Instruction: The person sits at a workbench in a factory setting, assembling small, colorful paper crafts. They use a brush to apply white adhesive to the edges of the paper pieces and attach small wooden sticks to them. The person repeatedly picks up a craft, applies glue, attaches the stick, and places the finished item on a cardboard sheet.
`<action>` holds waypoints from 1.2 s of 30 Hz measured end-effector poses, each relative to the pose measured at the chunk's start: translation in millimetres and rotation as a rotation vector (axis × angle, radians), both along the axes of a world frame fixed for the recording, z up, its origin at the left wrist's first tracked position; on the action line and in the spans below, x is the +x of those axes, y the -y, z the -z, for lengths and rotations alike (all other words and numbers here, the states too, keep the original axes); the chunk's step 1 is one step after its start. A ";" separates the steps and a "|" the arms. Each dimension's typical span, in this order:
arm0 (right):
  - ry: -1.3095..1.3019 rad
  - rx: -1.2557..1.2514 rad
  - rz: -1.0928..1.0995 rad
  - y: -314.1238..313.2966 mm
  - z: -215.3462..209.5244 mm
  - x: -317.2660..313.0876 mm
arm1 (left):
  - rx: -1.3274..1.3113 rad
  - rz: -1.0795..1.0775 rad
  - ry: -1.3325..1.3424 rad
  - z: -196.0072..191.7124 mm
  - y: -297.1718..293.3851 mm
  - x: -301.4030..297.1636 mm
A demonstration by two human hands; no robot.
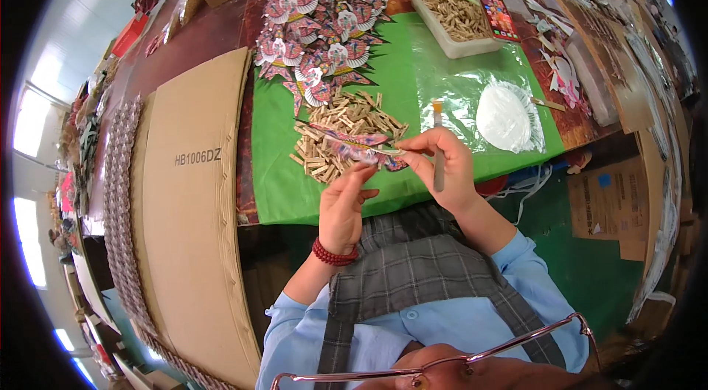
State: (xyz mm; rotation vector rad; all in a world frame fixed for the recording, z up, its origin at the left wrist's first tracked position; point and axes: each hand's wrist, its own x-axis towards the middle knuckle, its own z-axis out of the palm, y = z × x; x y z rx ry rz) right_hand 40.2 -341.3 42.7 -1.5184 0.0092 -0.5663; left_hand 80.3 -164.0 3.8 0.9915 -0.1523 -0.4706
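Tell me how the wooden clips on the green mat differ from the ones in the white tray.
The clips on the green mat lie loose in an open heap right by the hands; the clips in the white tray are held within its walls, farther back beside a phone. Both are pale wooden clips, jumbled.

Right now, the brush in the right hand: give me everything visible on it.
The brush is slim, with a dull grey-brown handle, an orange band near the top and a pale tip pointing away from the person. It stands nearly upright in the picture, gripped mid-shaft by the right hand, its lower end sticking out below the fingers. Its tip lies over the clear plastic sheet on the green mat; whether it touches cannot be told.
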 end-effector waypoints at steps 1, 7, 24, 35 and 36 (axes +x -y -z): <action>0.057 -0.182 0.066 -2.0 -3.9 1.6 | 0.179 0.051 0.063 -2.7 -2.9 -0.3; 0.241 -0.627 0.136 -5.2 -5.8 8.2 | 0.729 -0.287 0.902 -29.5 -27.8 -11.4; 0.308 -0.769 -0.086 -8.4 -12.7 -5.1 | 0.474 -0.215 1.210 -24.3 -14.1 14.3; 0.261 -0.788 -0.168 -6.4 -14.5 -8.5 | 0.556 -0.179 1.146 -23.2 -14.5 10.7; 0.276 -0.788 -0.162 -5.6 -13.3 -8.5 | 0.569 -0.167 1.163 -23.2 -14.9 9.8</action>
